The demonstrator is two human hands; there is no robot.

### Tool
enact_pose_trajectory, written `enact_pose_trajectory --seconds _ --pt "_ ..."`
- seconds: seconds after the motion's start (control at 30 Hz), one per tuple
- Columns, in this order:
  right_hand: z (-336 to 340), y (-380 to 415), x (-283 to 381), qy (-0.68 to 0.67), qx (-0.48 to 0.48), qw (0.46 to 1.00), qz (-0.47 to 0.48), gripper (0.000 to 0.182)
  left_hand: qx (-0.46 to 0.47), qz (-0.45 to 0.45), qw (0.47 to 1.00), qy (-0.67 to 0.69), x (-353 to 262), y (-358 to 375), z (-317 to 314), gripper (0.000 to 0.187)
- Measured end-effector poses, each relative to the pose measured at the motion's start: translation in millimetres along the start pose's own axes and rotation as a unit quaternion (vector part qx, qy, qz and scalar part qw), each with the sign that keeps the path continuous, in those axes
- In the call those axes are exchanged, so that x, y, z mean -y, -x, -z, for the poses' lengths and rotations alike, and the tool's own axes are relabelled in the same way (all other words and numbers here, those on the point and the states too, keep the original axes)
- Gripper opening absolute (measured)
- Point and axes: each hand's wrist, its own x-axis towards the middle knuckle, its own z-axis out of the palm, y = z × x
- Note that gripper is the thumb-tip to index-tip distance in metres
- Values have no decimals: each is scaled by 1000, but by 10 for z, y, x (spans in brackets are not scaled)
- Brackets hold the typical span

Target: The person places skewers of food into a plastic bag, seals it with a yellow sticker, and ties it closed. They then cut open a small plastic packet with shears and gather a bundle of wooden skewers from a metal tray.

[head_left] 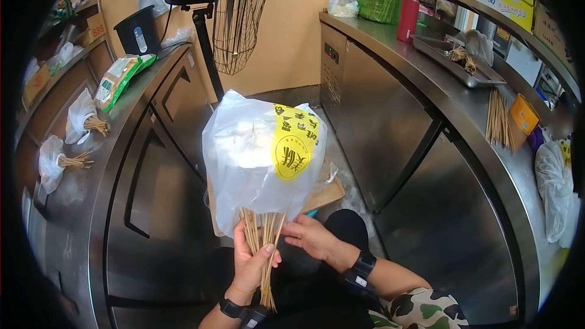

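My left hand (248,268) is wrapped around a bundle of thin wooden skewers (268,262), held upright in front of me with a band near their lower ends. A white translucent plastic bag (244,164) with a yellow printed label (294,143) covers the upper part of the bundle. What is on the skewers inside the bag is too hazy to make out. At the bag's lower right edge, my right hand (314,237) has its fingers closed, seemingly pinching the plastic beside the skewers.
Steel counters run along both sides. Two bagged skewer bundles (82,117) and a green-white packet (119,79) lie on the left one. A fan (241,18) stands ahead. The right counter holds a red bottle (407,18), metal tray (457,61) and loose skewers (498,119).
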Motion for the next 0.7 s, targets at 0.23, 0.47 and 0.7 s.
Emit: enact_pose_trajectory --seconds 0.23,0.47,0.7 --pt "0 5 -28 -101 -74 985 120 31 -20 -11 999 -25 -62 73 -88 71" --pt "18 586 323 -94 79 956 267 32 -85 -54 992 -72 -27 13 -41 65" --pt "-199 841 338 492 364 782 115 20 -143 -102 984 -14 51 -130 -58 63"
